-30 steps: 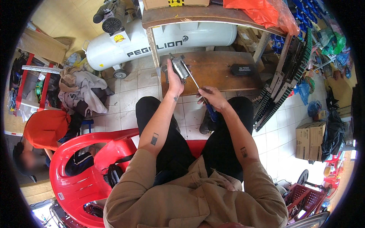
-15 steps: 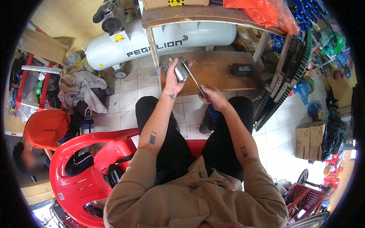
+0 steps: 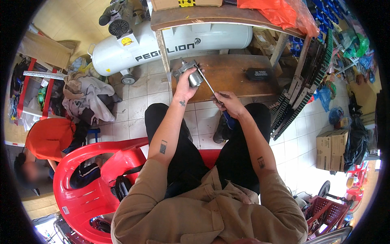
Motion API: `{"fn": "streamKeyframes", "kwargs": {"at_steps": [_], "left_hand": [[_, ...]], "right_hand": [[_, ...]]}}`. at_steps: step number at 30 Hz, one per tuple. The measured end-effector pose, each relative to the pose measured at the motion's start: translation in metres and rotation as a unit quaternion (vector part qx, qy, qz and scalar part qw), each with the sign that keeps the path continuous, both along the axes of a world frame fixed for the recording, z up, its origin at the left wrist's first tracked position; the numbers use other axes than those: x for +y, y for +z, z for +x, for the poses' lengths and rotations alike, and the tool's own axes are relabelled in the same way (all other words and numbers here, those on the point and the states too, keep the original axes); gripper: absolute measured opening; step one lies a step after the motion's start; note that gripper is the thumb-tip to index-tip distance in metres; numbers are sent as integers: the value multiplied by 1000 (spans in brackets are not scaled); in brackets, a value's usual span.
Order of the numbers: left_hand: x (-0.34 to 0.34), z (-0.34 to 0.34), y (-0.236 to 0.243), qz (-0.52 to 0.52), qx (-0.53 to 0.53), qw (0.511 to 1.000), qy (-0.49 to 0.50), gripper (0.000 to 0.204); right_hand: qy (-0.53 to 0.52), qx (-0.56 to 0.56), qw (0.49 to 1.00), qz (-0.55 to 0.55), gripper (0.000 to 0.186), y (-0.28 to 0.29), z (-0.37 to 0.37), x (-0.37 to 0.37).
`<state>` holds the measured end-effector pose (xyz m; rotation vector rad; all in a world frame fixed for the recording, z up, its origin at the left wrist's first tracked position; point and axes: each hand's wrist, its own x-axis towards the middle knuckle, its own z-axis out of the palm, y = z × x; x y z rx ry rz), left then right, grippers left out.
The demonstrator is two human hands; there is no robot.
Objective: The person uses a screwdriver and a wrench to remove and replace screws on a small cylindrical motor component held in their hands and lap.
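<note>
My left hand is closed around a small silver motor, a shiny cylinder with a wider grey end and a short stub on top. It is held up over the low wooden shelf. In my right hand is a screwdriver with a long thin metal shaft, which slants up to the left. The shaft's tip meets the wider end of the motor; the exact contact point is too small to tell. A blue part, apparently its handle, shows below my right hand.
Ahead is a wooden bench with a low shelf bearing a black case. Behind it lies a white air compressor tank. A red plastic chair stands left, near a person in orange. Dark toothed rails lean right.
My left hand has shifted its grip lower, so more of the motor's wider end shows. The motor has tilted slightly, and my right hand has turned a little around the screwdriver.
</note>
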<state>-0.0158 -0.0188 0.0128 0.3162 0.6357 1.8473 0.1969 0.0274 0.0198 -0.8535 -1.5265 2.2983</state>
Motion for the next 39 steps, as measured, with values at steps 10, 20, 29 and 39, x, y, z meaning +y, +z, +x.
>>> {"fn": "streamKeyframes", "kwargs": {"at_steps": [10,20,29,39], "left_hand": [[-1,3,3,-9,-12,1000,27,27],[3,0,-7,-25,-23,998,59,20],[-1,23,3,-86,105,991,18,23],[2,58,-18,-114,171,974,-94,27]], "right_hand": [[-5,-16,999,30,29,8,-1,-3],[13,-15,1000,-11,27,3,0,2],[-217,-8,961,171,24,2,-10,-1],[-255,39,965,46,29,15,-9,0]]}}
